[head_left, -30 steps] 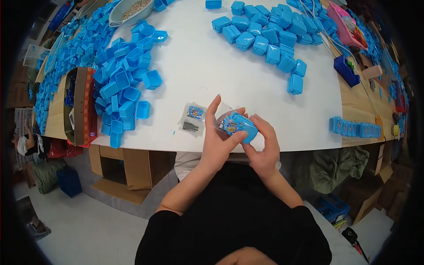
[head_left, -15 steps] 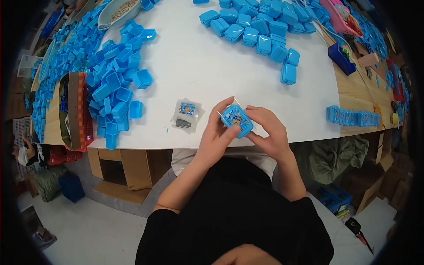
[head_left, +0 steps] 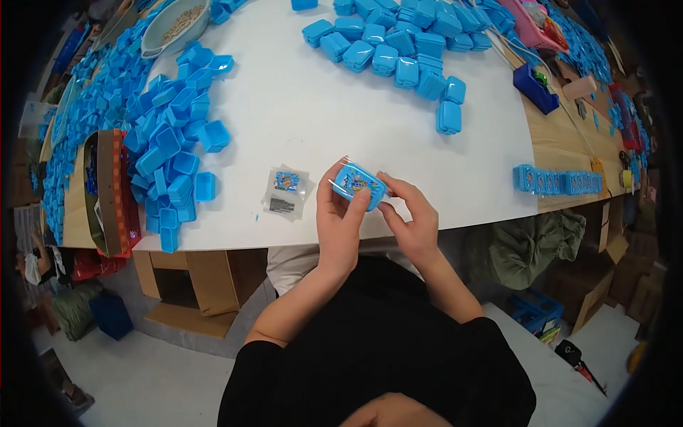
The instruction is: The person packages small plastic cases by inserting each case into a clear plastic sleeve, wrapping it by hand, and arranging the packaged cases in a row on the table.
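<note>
Near the table's front edge I hold a small blue plastic box [head_left: 364, 180] with a colourful cartoon picture on its top. My left hand [head_left: 340, 224] is closed round its left side, thumb pressed on the picture. Clear film shows along the box's upper left edge. My right hand [head_left: 414, 222] pinches the right end of the box between thumb and fingers; the exact contact is partly hidden. Left of my hands lies a stack of clear film labels [head_left: 286, 191], with a cartoon print and a dark printed block.
Loose open blue tubs [head_left: 167, 139] are heaped on the left, beside a basket [head_left: 114, 192]. Closed blue boxes [head_left: 384, 58] are grouped at the back. A row of decorated boxes [head_left: 558, 181] and a blue tape dispenser [head_left: 536, 89] are on the right.
The view has shifted slightly. The box has turned a little in my hands, and the clear film that stuck up at its top right now lies closer against it.
</note>
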The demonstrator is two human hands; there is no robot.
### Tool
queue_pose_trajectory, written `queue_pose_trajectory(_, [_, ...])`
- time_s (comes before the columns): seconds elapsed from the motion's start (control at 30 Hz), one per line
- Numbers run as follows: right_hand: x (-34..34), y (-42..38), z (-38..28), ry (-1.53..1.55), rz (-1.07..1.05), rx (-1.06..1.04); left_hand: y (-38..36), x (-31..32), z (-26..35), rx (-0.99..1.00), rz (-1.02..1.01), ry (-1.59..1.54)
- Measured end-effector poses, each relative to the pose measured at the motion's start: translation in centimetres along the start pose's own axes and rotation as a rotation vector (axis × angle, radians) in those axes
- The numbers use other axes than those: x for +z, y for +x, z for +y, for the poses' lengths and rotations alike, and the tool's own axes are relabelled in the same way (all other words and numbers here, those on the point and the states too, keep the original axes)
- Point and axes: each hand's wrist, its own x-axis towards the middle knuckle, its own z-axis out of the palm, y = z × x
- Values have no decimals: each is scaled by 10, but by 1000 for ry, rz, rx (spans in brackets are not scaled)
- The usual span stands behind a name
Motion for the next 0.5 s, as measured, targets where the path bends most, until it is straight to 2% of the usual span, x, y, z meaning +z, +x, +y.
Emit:
queue_pose_trajectory(0.03, [1, 0, 0, -12, 18, 4, 1, 0, -2, -7, -21, -2])
queue_pose_trajectory(0.1, [2, 0, -5, -207, 152, -134, 3, 6, -7, -65, 90, -7])
queue_pose_trajectory(0.17, [-3, -7, -6, -380, 40, -188, 2, 12, -11, -57, 54, 93])
queue_pose_trajectory(0.27, [-31, -10, 9, -457, 150, -151, -5, 28, -20, -158, -146, 97])
queue_pose_trajectory(0.3, [-53, -12, 28, -360, 295, -108, -2, 27, -21, -163, -180, 101])
queue_pose_trajectory(0.33, [-86, -14, 40, -377, 473, -52, 2, 23, -24, 8, -199, 257])
queue_pose_trajectory(0.4, [-174, -20, 69, -612, 790, 36, 12, 10, -34, 363, -212, 554])
queue_pose_trajectory(0.43, [-216, -27, 81, -832, 896, 104, 14, 2, -38, 542, -210, 702])
queue_pose_trajectory(0.5, [-284, -43, 112, -1186, 887, 110, 17, -16, -48, 542, -214, 772])
